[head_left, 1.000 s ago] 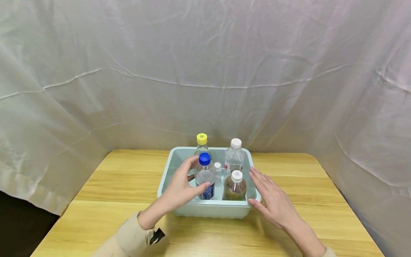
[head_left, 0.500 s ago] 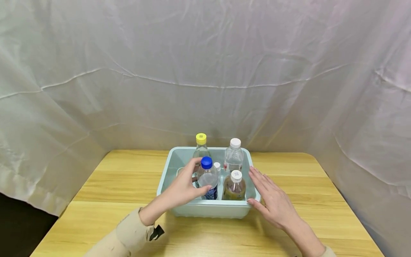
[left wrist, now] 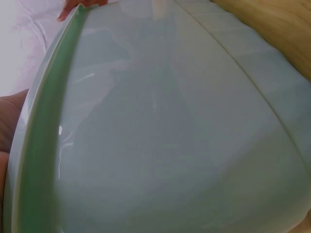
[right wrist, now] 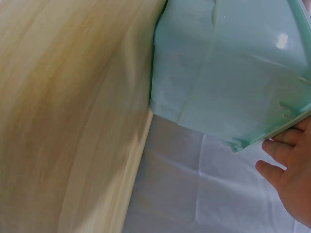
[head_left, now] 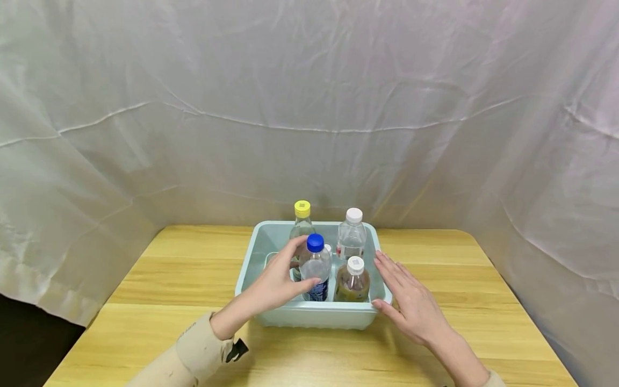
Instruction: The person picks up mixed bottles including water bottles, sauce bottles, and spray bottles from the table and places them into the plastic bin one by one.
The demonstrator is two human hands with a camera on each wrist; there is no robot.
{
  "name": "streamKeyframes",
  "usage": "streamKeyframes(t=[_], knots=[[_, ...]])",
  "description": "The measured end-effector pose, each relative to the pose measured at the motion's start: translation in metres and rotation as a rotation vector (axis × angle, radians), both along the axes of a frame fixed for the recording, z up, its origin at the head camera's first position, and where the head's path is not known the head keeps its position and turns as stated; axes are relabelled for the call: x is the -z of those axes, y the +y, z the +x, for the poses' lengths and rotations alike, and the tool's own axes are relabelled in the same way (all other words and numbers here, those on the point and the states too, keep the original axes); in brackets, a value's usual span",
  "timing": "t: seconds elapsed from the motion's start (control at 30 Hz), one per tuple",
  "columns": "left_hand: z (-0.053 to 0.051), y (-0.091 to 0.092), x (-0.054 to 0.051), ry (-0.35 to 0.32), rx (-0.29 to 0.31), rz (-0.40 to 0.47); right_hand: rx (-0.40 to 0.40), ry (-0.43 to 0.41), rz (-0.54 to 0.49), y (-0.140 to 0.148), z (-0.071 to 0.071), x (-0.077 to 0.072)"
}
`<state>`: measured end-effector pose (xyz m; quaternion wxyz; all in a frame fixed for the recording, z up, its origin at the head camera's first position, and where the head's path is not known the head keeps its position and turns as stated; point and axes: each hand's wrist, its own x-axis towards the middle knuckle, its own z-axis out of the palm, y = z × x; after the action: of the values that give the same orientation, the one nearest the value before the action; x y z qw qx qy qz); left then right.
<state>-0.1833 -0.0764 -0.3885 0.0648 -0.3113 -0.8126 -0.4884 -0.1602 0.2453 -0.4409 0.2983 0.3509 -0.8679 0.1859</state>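
Note:
In the head view my left hand [head_left: 278, 285] reaches over the front rim of a pale mint plastic basin [head_left: 319, 318]. It grips a clear bottle with a blue cap and blue label [head_left: 315, 266], upright inside the basin; its base is hidden. My right hand [head_left: 413, 303] rests with straight fingers on the basin's right rim. The right wrist view has that hand [right wrist: 291, 170] along the rim of the basin [right wrist: 228, 73]. Mostly basin wall [left wrist: 170, 121] fills the left wrist view, with part of my left hand [left wrist: 12, 116] at its edge; the bottle is out of sight there.
Other bottles stand in the basin: a yellow-capped one [head_left: 302, 215] at the back left, a clear white-capped one [head_left: 352, 236] at the back right, a brownish one [head_left: 353, 282] in front. A small white cap [head_left: 328, 248] peeks out. Grey cloth [head_left: 309, 107] hangs behind the wooden table [head_left: 193, 269].
My left hand has shifted the blue-capped bottle slightly to the right, so it covers most of the small white-capped bottle. My right hand has hardly moved.

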Motion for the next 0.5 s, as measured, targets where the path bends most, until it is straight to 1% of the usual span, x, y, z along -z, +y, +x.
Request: streamKeyframes(t=[0.2, 0.33, 0.43, 0.5], knots=[[0.0005, 0.0011, -0.0006, 0.005, -0.004, -0.002, 0.006, 0.005, 0.001, 0.001, 0.0011, -0.0004], [0.0025, 0.0015, -0.0023, 0.006, -0.011, 0.018, 0.017, -0.006, -0.002, 0.0017, 0.0011, 0.0004], [0.0056, 0.0001, -0.0039, 0.039, -0.027, 0.045, 0.02, -0.019, -0.002, 0.0023, 0.0012, -0.0008], [0.0081, -0.0021, -0.0048, 0.083, -0.046, 0.06, 0.013, -0.036, -0.013, 0.0032, 0.0013, -0.0034]])
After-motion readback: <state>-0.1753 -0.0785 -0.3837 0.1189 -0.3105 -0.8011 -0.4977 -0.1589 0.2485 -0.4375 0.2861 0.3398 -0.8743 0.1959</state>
